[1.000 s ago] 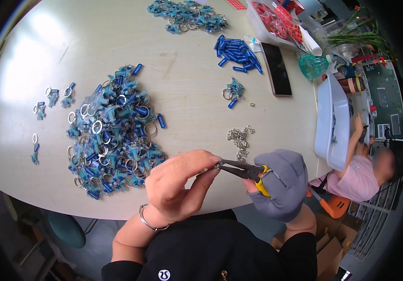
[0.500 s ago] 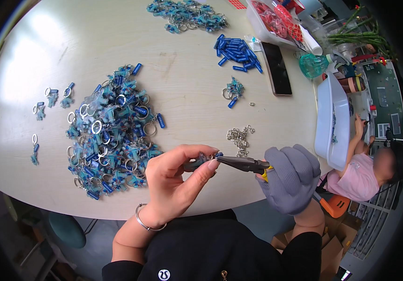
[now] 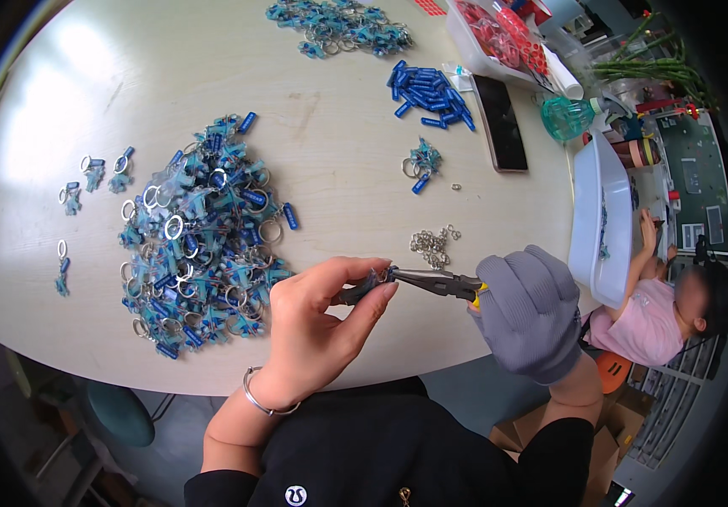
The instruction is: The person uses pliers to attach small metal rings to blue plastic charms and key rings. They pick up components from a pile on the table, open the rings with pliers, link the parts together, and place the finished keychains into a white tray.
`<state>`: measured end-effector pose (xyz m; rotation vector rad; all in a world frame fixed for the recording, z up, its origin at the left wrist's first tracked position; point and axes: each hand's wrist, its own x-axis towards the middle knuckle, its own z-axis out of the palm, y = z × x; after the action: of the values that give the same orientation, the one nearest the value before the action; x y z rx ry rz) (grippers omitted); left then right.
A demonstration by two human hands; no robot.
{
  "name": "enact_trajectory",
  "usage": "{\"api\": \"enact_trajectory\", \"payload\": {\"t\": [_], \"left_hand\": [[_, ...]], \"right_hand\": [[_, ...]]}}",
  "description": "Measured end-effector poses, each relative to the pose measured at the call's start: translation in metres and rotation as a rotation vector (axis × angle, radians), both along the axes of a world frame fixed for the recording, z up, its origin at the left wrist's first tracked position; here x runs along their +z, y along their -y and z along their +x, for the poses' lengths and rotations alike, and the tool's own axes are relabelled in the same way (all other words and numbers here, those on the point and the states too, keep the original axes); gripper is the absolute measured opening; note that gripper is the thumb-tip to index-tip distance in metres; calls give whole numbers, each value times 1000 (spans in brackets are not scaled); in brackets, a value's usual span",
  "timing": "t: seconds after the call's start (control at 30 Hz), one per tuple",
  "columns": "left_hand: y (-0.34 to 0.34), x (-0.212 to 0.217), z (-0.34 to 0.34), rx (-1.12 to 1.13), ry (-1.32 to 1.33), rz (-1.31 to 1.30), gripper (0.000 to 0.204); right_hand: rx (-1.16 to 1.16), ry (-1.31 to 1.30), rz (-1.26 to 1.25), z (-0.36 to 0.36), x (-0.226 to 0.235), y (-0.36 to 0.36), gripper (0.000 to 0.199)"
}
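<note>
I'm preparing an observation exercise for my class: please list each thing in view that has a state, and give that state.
Left hand, bare, pinching a small keychain part
Right hand, gloved, gripping the pliers
Pliers, held, tips at the small keychain part
Phone, lying flat, screen dark
Large keychain heap, piled loosely
Blue tags, heaped together
Metal rings, loose in a small heap
Pale bin, uncovered, small pieces inside

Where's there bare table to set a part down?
Bare table lies beyond the left hand, between the keychain heap and metal rings; a wider patch lies beyond the four loose keychains, left of the far pile. The far right side is crowded: blue tags, phone and clear box sit close together.
</note>
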<state>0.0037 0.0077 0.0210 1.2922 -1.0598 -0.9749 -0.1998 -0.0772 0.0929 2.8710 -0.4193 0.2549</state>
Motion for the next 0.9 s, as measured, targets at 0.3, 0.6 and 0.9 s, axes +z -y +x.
{"api": "enact_trajectory", "payload": {"t": [0.3, 0.6, 0.9], "left_hand": [[8, -8, 7, -206, -468, -57, 34], [1, -8, 1, -129, -531, -178, 30], [-3, -3, -1, -21, -332, -290, 19]], "right_hand": [[-99, 243, 384, 0, -4, 1, 27], [-119, 435, 564, 1, -19, -8, 27], [-146, 439, 590, 4, -17, -12, 26]]}}
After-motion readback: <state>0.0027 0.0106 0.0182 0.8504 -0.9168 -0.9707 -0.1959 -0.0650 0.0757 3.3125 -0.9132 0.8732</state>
